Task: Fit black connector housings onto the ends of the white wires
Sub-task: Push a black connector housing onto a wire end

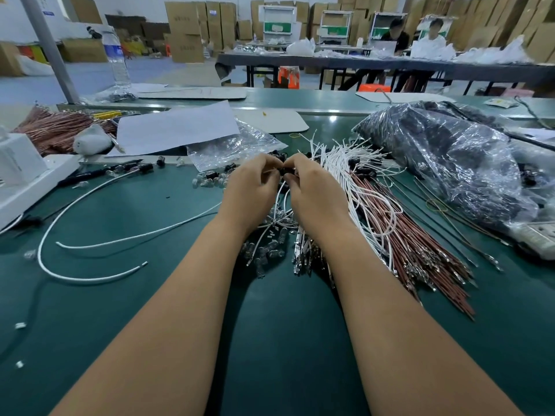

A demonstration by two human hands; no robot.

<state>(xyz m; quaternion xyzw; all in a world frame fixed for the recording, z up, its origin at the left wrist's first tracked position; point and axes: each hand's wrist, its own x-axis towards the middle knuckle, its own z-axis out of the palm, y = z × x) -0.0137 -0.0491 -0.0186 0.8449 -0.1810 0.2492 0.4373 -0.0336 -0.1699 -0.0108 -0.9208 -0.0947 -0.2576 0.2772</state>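
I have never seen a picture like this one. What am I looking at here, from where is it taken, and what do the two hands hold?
There is no machine here. A person wears a camera on the head, so the single picture looks forward and down along their own bare arms. The left hand and the right hand meet above a green work table. Between their fingertips they pinch a small black connector housing, and white wires hang down from it. How far the wire is pushed in cannot be seen.

On the table, to the right, lies a bundle of white wires over a bundle of reddish-brown wires, and further right a large plastic bag of dark parts. To the left lie a long loose white cable, a sheet of paper and small clear bulbs.
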